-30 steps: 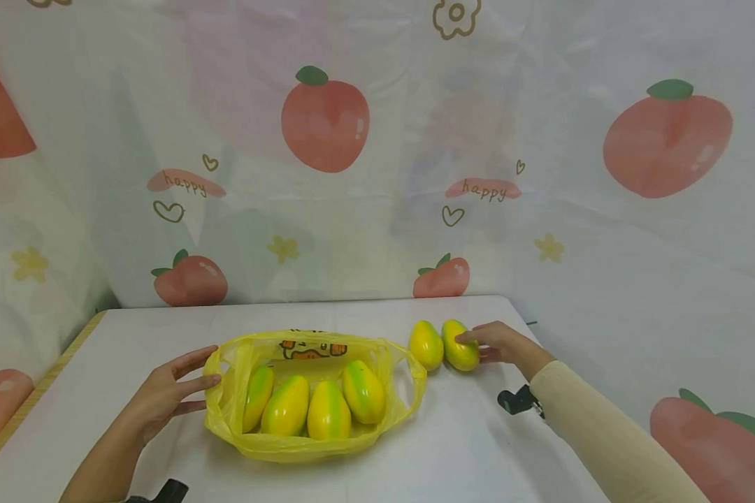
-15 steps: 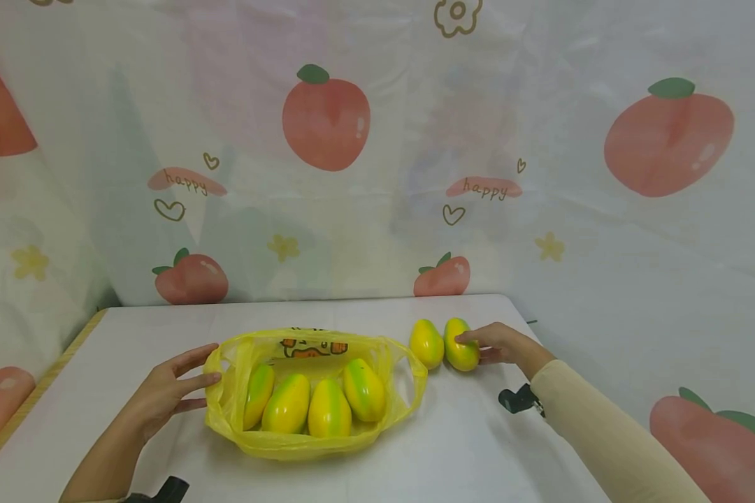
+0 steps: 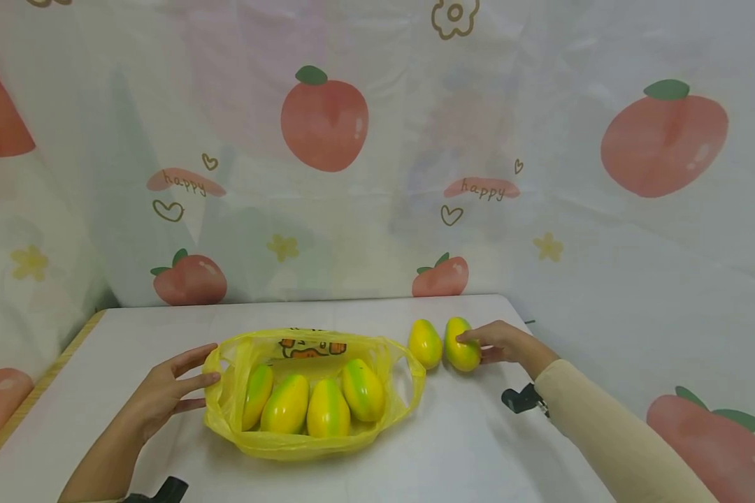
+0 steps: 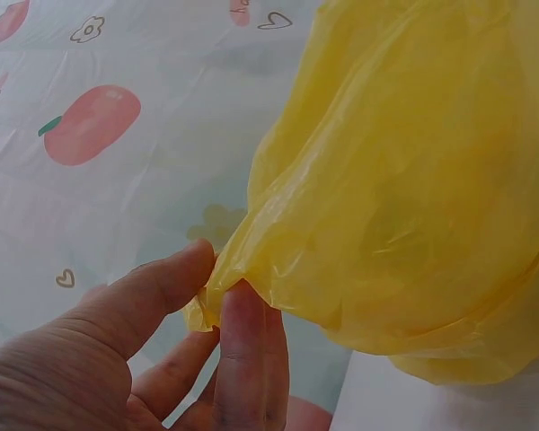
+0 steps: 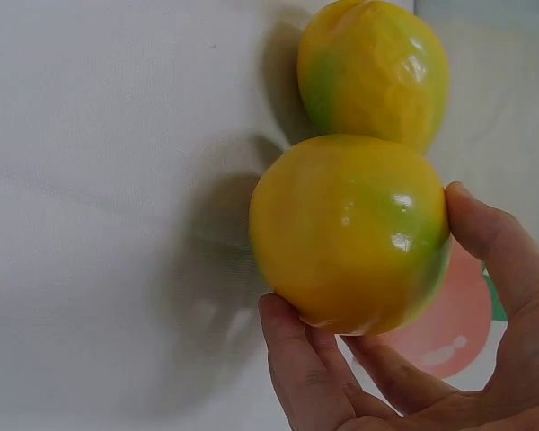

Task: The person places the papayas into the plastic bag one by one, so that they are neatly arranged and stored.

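My left hand [image 3: 166,395] pinches the left side of a yellow plastic bag [image 3: 314,447]; in the left wrist view a gathered corner of the bag [image 4: 413,224] sits between thumb and fingers. Inside the wide mouth of the bag lie several yellow-green mangoes [image 3: 285,405]. To the bag's right, my right hand [image 3: 509,346] grips a mango [image 3: 461,346] between thumb and fingertips, as the right wrist view shows from close up. Beside it stands another mango [image 3: 424,344], seen just behind the held mango [image 5: 350,233] in the wrist view.
Both hands work over a white table [image 3: 403,454], whose wooden edge [image 3: 44,377] shows at the left. A fruit-printed backdrop [image 3: 377,230] rises right behind the table and along its sides. The bag's right handle loop [image 3: 418,377] reaches close to the standing mango.
The gripped mango has shifted slightly to the right, widening the gap to its neighbour. My left hand and the bag hold their place.
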The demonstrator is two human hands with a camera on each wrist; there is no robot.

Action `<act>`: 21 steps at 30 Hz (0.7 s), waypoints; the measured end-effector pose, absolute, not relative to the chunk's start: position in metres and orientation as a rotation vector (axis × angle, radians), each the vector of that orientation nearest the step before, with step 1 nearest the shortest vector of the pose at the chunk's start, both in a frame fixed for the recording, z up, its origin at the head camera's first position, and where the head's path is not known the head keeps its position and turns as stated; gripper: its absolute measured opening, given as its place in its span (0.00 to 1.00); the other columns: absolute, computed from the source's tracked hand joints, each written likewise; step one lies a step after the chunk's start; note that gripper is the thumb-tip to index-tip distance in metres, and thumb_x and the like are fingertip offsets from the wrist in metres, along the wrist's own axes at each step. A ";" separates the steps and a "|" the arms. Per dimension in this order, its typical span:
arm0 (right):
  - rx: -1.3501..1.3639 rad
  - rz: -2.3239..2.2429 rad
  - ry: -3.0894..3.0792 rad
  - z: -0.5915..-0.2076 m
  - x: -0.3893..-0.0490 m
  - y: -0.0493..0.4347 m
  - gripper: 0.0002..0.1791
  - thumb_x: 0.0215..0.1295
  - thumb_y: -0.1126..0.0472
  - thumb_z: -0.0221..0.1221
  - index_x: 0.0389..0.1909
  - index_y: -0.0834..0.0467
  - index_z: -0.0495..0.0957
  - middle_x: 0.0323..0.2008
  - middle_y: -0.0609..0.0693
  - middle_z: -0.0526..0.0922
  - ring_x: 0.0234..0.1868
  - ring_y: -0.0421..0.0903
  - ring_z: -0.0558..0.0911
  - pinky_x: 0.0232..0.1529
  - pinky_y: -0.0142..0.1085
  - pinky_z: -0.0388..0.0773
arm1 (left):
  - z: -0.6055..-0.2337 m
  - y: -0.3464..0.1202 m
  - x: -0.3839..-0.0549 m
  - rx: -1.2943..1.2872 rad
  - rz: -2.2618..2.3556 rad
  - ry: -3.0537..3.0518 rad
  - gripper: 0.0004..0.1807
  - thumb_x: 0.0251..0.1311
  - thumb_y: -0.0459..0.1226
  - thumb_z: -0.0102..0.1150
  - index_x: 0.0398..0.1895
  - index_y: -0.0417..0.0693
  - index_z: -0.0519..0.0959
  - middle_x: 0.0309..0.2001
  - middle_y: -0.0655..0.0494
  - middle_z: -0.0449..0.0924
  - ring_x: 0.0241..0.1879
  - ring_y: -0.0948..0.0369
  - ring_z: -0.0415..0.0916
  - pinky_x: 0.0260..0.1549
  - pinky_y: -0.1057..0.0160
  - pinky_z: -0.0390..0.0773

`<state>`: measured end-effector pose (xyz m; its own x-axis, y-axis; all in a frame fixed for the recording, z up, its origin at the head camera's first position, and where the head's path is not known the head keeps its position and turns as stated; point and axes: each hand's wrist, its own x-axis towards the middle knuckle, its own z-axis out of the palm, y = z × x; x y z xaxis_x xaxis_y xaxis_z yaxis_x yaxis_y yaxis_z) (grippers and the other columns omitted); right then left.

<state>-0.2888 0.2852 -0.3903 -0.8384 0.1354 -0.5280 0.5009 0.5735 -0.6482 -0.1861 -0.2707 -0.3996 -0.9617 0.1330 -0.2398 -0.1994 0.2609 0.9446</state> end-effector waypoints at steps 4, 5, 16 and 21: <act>0.486 -1.163 2.386 -0.385 -0.288 0.287 0.40 0.64 0.51 0.65 0.66 0.74 0.63 0.64 0.71 0.65 0.57 0.62 0.76 0.54 0.46 0.81 | -0.400 -0.271 -0.186 -0.064 1.758 2.261 0.44 0.63 0.45 0.65 0.77 0.45 0.54 0.76 0.38 0.49 0.52 0.69 0.74 0.47 0.58 0.84; 0.475 -1.155 2.390 -0.383 -0.287 0.286 0.39 0.64 0.51 0.65 0.65 0.73 0.64 0.63 0.71 0.66 0.56 0.61 0.76 0.54 0.46 0.81 | -0.400 -0.271 -0.187 -0.063 1.759 2.261 0.44 0.63 0.45 0.65 0.77 0.45 0.54 0.76 0.38 0.49 0.52 0.69 0.74 0.47 0.58 0.84; 0.295 -1.191 2.356 -0.356 -0.274 0.269 0.40 0.65 0.51 0.64 0.67 0.74 0.62 0.65 0.70 0.66 0.60 0.62 0.75 0.57 0.48 0.79 | -0.400 -0.271 -0.186 -0.058 1.753 2.270 0.44 0.63 0.45 0.64 0.77 0.45 0.54 0.76 0.37 0.49 0.51 0.70 0.74 0.47 0.58 0.85; 0.230 -1.152 2.381 -0.345 -0.264 0.257 0.42 0.64 0.51 0.64 0.68 0.74 0.60 0.64 0.69 0.68 0.60 0.63 0.75 0.56 0.49 0.80 | -0.401 -0.271 -0.187 -0.050 1.750 2.273 0.44 0.64 0.45 0.64 0.77 0.46 0.54 0.76 0.37 0.49 0.51 0.70 0.74 0.46 0.58 0.85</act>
